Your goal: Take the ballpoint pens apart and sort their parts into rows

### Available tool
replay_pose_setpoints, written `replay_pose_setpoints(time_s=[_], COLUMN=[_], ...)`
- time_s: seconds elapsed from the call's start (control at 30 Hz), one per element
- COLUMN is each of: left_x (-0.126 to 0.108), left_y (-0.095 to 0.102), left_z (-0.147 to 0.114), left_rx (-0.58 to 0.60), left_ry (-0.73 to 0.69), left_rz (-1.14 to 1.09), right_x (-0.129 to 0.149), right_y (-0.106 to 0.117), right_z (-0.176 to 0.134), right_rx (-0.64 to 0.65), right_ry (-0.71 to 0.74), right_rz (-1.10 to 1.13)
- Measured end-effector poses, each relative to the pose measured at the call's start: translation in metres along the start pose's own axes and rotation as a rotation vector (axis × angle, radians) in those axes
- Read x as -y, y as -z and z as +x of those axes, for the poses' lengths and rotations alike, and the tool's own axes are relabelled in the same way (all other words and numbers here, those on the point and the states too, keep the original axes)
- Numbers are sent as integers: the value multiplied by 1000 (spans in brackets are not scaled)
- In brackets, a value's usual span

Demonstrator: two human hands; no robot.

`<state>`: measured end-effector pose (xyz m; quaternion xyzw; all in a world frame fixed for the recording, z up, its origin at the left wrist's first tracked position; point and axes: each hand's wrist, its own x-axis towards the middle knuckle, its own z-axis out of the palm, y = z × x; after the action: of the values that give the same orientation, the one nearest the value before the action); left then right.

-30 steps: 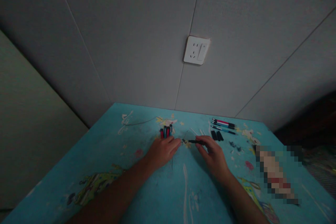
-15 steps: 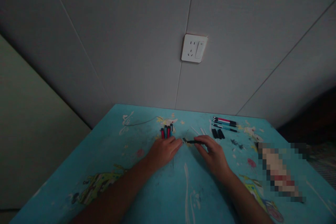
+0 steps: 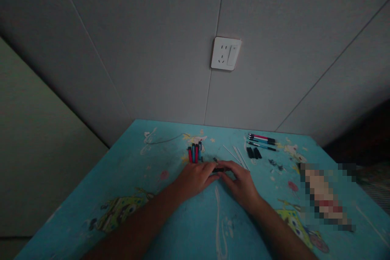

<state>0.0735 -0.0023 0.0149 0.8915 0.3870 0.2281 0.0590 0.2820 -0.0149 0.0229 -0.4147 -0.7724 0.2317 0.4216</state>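
Two bare hands meet near the middle of the tabletop (image 3: 189,237), the left hand (image 3: 196,178) and the right hand (image 3: 240,183) both with thumb and fingers closed on a slim black piece (image 3: 218,169) that lies between their fingertips. It points roughly sideways, and the fingers cover its ends, so its full shape cannot be told. A tiny dark bit (image 3: 215,159) shows just beyond the fingertips, too small to make out. Directly behind the left hand is a row of red and blue barrels (image 3: 195,153) with dark far ends, set side by side; the hand hides their near ends. Past the right hand's fingers, thin white sticks (image 3: 238,155) lie slanted, and to their right are a few short black pieces (image 3: 254,153), close together. Farther back on the right, several pens (image 3: 262,142) in red, blue and black lie alongside one another, their black ends to the right. Nearer the viewer than these, small dark scraps (image 3: 276,165) are scattered on the blue surface, which bears cartoon prints. A pixelated long shape (image 3: 326,199) lies toward the right edge. On the grey wall (image 3: 158,48) behind sits a white socket plate (image 3: 226,53).
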Motion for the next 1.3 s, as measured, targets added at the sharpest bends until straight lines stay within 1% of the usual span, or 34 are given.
replay_pose_setpoints(time_s=[0.1,0.23,0.37,0.43,0.53,0.63,0.7,0.83,0.87,0.93,1.0,1.07,1.13,1.2,1.27,1.3], left_x=[0,1,1,1,2,3,6,15,16,16,16,18,22,27,29,30], left_y=[-2,-8,-11,-9,-7,-8,-10,-12,-11,-10,-11,-13,-17,-19,-20,-20], left_z=[1,2,2,1,0,-1,-1,-1,0,0,1,0,0,-1,-2,-2], left_rx=[15,38,55,51,13,-21,-32,-92,-112,-133,-126,-107,-108,-123,-134,-132], left_ry=[15,36,18,15,32,18,-10,-72,-94,-138,-170,-171,-156,-142,-139,-140], left_rz=[-16,41,87,61,-39,-88,-78,-45,-41,-38,-41,-41,-42,-43,-50,-56], right_x=[0,-1,2,5,6,7,8,10,9,8,6,6,7,8,8,8], right_y=[-2,-2,-1,-1,2,6,9,8,8,7,8,12,16,19,19,18], right_z=[-2,-3,-2,-2,0,1,2,2,1,0,-1,-1,0,2,3,4], right_rx=[-7,-5,30,50,45,16,40,113,123,149,179,181,167,171,179,180], right_ry=[-24,-51,-32,-5,3,-47,-61,9,13,-24,-83,-104,-61,20,70,67], right_rz=[17,32,62,63,26,-28,-29,3,-19,-125,-248,-294,-252,-215,-237,-269])
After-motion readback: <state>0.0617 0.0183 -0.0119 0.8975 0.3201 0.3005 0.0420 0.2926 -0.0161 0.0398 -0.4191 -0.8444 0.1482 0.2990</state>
